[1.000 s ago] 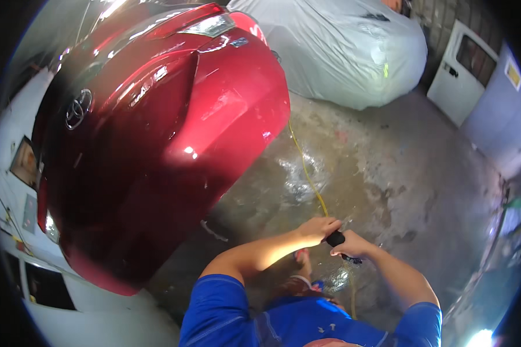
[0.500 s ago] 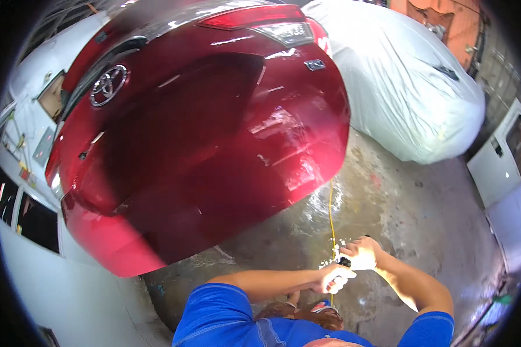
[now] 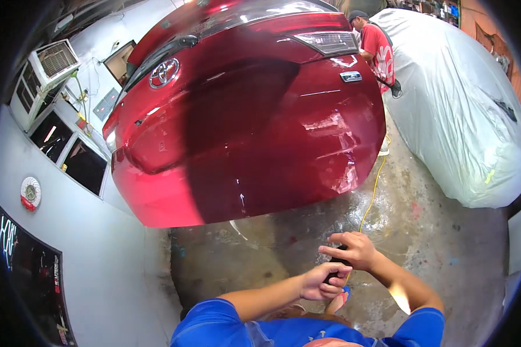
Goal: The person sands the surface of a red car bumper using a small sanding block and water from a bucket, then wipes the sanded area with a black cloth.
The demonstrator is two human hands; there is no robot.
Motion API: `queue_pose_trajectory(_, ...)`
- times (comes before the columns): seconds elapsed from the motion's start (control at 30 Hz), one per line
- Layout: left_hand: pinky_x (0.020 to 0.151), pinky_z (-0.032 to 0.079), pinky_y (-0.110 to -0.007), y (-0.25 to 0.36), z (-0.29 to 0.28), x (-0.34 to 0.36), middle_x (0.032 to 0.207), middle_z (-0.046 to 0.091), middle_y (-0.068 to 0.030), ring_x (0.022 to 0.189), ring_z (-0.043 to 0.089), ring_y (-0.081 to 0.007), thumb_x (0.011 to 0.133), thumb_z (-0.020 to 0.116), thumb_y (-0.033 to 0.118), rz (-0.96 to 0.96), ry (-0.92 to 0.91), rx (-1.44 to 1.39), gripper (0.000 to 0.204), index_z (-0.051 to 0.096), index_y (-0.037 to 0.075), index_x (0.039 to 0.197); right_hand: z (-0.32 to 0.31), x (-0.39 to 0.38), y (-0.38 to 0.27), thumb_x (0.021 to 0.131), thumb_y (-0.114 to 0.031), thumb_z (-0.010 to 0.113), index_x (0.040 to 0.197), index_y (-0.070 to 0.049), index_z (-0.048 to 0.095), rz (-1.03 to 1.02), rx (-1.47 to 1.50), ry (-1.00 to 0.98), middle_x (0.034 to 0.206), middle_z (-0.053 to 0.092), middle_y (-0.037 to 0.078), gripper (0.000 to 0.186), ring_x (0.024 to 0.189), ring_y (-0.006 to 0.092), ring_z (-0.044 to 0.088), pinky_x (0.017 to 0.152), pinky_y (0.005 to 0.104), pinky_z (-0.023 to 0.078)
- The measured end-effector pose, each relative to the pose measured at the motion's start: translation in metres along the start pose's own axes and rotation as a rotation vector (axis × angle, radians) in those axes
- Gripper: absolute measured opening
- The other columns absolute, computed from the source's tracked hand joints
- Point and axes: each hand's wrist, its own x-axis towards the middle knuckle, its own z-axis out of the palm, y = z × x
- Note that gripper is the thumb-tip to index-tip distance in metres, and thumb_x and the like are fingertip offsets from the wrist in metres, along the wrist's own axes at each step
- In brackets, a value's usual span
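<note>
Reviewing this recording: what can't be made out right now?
All in the head view:
Black object: partly hidden by left grip and right grip.
Pale cover: hides what's beneath.
Co-worker: legs mostly hidden behind the red car.
Dark sign: cut off by the picture's rim.

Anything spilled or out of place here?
Yes: the grey concrete floor looks wet, with shiny, blotchy patches, possibly spilled liquid. A thin yellow cord or hose trails across it past the glossy red car, a possible trip hazard.
</note>
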Motion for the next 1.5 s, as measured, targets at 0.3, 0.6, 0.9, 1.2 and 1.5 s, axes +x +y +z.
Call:
queue_pose_trajectory(0.3, 0.079, 0.053, -0.038, -0.015, 0.052, -0.002, 0.117, 0.062, -0.0148, 0.09, 0.063, -0.0204, 0.096, 0.075, 0.034, 0.698, 0.466, 1.6, 0.062, 0.044, 0.005, 0.141, 0.006, -0.064, 0.015, 0.079, -0.003, 0.08, 0.09, -0.005, 0.067, 1.044, 1.363, -0.106, 0.073, 0.065, 0.006, 0.017, 0.05, 0.0142, 0.057, 0.047, 0.0323, 0.043)
queue_pose_trajectory(0.6, 0.118, 0.035, -0.068, 0.042, 0.023, 0.018, 0.155, 0.047, -0.0119, 0.151, 0.036, -0.0455, 0.083, 0.071, 0.027, 1.607, 0.221, 2.938, 0.044, 0.063, 0.02, 0.125, -0.014, -0.049, 0.004, 0.091, -0.022, 0.079, 0.097, -0.002, 0.062, 0.78, 1.901, -1.006, 0.062, 0.049, 0.0, 0.027, 0.046, 0.0109, 0.048, 0.043, 0.0263, 0.037)
queue_pose_trajectory(0.9, 0.078, 0.057, -0.049, 0.038, 0.006, 0.029, 0.112, 0.068, -0.0133, 0.106, 0.067, -0.0376, 0.08, 0.071, 0.007, 0.668, 0.442, 2.392, 0.032, 0.058, 0.006, 0.11, -0.018, -0.061, 0.012, 0.082, -0.027, 0.082, 0.084, -0.002, 0.063, 0.947, 1.276, -0.841, 0.07, 0.06, 0.006, 0.032, 0.056, 0.0194, 0.058, 0.053, 0.0362, 0.047)
queue_pose_trajectory(1.2, 0.065, 0.055, -0.043, 0.019, 0.014, 0.034, 0.075, 0.071, -0.0178, 0.07, 0.072, -0.036, 0.08, 0.075, 0.003, 0.555, 0.627, 1.951, 0.017, 0.066, 0.0, 0.094, -0.047, -0.021, 0.004, 0.075, -0.021, 0.078, 0.113, -0.004, 0.07, 0.496, 0.127, -1.052, 0.094, 0.076, 0.021, 0.043, 0.09, 0.0414, 0.075, 0.077, 0.05, 0.061)
queue_pose_trajectory(1.5, 0.044, 0.027, -0.025, -0.032, 0.028, 0.075, 0.061, 0.042, 0.0068, 0.048, 0.039, -0.0058, 0.095, 0.079, 0.036, 0.328, 0.542, 0.522, 0.039, 0.051, 0.018, 0.076, -0.046, -0.022, 0.039, 0.083, -0.03, 0.072, 0.105, -0.01, 0.057, -0.078, -0.136, -0.77, 0.086, 0.074, 0.013, 0.034, 0.08, 0.0357, 0.076, 0.06, 0.0484, 0.059)
